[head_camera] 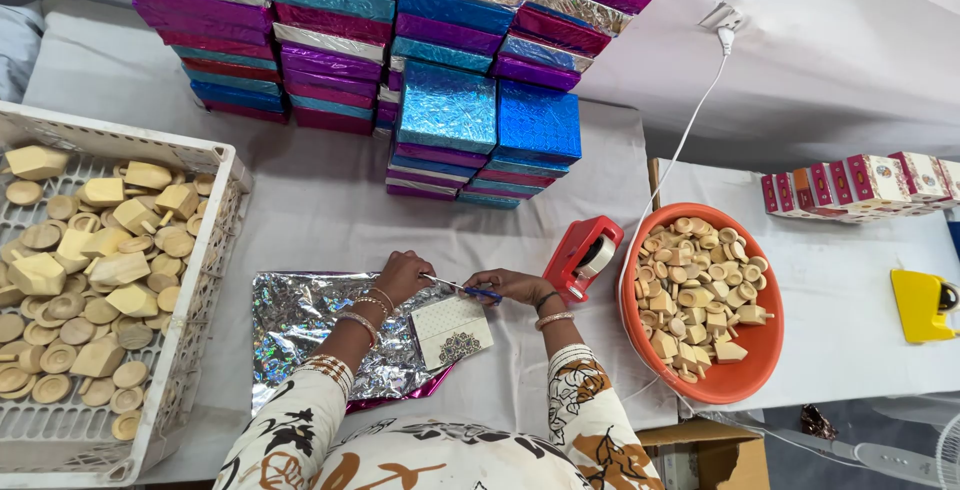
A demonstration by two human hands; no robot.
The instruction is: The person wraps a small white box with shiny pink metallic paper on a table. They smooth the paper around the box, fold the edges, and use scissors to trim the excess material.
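Pinching a blue pen [462, 290] between our left hand [403, 275] and right hand [510, 286], we hold it crosswise above the small card [452, 332] near the table's front edge.

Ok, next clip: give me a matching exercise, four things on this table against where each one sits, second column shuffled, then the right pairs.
Things:
1. white crate
2. orange bowl
3. red tape dispenser
4. silver foil sheet

Places:
A. under the left hand
B. far left of the table
C. right of the right hand, full of small pale pieces
D. between the right hand and the bowl

Pairs: 1-B, 2-C, 3-D, 4-A
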